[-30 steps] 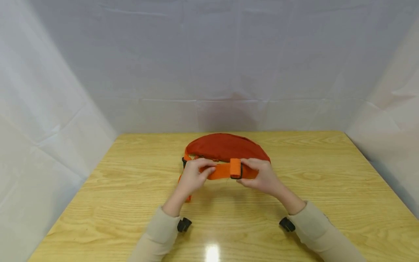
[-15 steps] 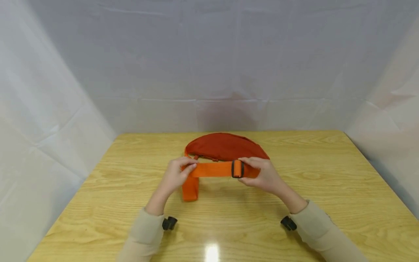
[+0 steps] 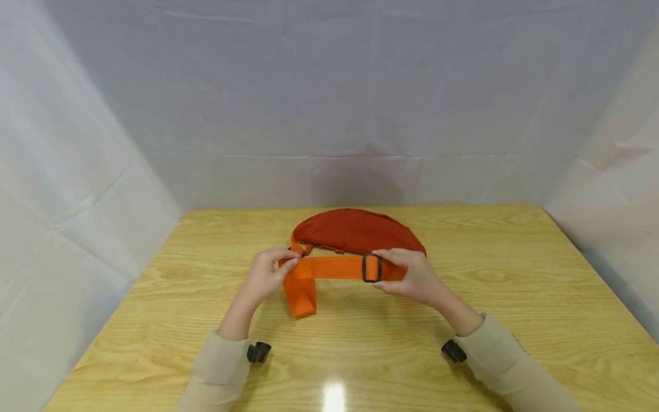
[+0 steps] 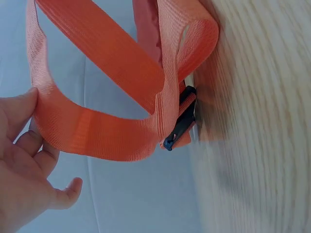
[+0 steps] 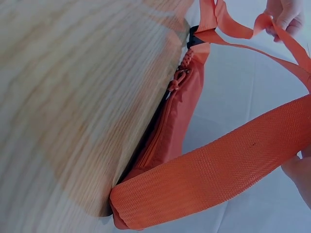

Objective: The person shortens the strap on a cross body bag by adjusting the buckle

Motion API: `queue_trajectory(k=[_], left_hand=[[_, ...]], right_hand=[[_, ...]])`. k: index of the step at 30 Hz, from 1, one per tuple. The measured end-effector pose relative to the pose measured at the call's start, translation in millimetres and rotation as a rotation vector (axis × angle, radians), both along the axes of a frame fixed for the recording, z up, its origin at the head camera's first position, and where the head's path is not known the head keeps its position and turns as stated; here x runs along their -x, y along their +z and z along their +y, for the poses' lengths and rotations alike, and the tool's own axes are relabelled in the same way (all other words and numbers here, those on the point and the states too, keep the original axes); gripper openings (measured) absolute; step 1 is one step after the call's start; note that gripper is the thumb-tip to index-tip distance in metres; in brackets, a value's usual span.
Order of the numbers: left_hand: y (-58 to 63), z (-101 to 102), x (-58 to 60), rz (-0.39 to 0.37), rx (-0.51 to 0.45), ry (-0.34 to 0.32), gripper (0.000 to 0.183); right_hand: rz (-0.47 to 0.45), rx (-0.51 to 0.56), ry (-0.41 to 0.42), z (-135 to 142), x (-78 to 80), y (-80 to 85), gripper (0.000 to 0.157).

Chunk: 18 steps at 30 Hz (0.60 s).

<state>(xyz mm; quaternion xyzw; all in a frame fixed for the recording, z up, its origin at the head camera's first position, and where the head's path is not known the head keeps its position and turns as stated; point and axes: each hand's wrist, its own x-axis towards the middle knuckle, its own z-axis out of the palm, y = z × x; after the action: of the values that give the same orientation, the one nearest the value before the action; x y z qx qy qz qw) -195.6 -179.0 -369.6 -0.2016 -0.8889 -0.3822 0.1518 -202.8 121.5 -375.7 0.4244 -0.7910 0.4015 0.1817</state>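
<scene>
A red waist bag point(image 3: 355, 230) lies on the table with its orange webbing strap point(image 3: 332, 267) raised in front of it. My left hand point(image 3: 265, 274) pinches the strap between thumb and fingers, and a loop of webbing hangs below. At the other end, my right hand point(image 3: 411, 276) grips the strap right beside a black slide buckle point(image 3: 372, 268). Between the hands the webbing runs straight and flat. A second black buckle point(image 4: 182, 119) shows low near the tabletop in the left wrist view. Cord zip pulls point(image 5: 178, 80) hang along the bag's zip in the right wrist view.
The wooden table point(image 3: 489, 274) reaches back to a pale cloth backdrop point(image 3: 360, 103), with more cloth at both sides. Black wrist mounts point(image 3: 259, 352) sit at the sleeve cuffs.
My left hand has slid left, drawing the stretch of strap longer. The webbing that stuck up over the slide buckle now lies flat through it. My right hand has stayed nearly still.
</scene>
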Motion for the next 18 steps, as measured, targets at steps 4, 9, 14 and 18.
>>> queue_trajectory(k=[4,9,14,18], left_hand=[[0.1,4.2,0.8,0.033,0.042,-0.006,0.014],[-0.5,15.5,1.6,0.169,0.125,-0.033,0.024],[3.0,32.0,-0.9,0.275,0.132,-0.073,0.032],[5.9,46.9,-3.1,0.270,0.142,-0.113,0.037]], right_hand=[[0.007,-0.005,0.003,-0.5,0.3,1.0,0.053],[0.003,-0.016,0.001,-0.8,0.1,1.7,0.053],[-0.006,-0.024,-0.001,-1.4,0.0,1.0,0.053],[-0.022,-0.025,-0.005,-1.9,0.1,0.4,0.053]])
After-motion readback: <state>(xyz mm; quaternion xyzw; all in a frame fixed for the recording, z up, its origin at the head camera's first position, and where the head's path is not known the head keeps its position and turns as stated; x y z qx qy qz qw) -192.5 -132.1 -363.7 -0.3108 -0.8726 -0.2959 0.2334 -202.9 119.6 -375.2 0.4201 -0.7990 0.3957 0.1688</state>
